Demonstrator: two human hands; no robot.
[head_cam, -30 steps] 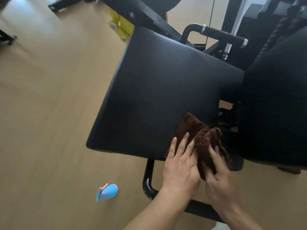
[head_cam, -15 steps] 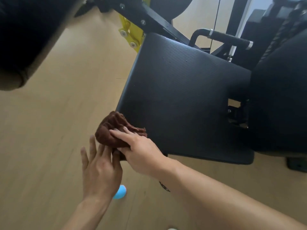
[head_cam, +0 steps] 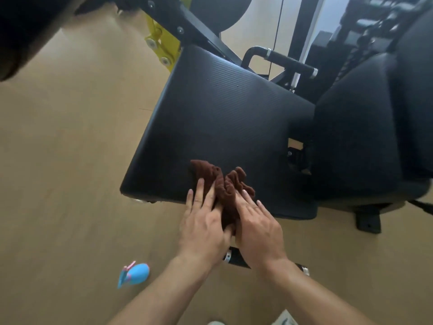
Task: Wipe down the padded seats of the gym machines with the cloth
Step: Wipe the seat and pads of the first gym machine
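While both hands press it, the cloth (head_cam: pixel 223 186) lies bunched lengthwise front-to-back.

The single head view looks steeply down, close over the padded seat (head_cam: pixel 218 127) and floor (head_cam: pixel 70 160).

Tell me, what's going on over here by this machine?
A person is wiping a gym machine's black padded seat with a bunched brown cloth. Both the left hand and the right hand press flat on the cloth near the seat's front edge. A blue spray bottle lies on the wooden floor nearby.
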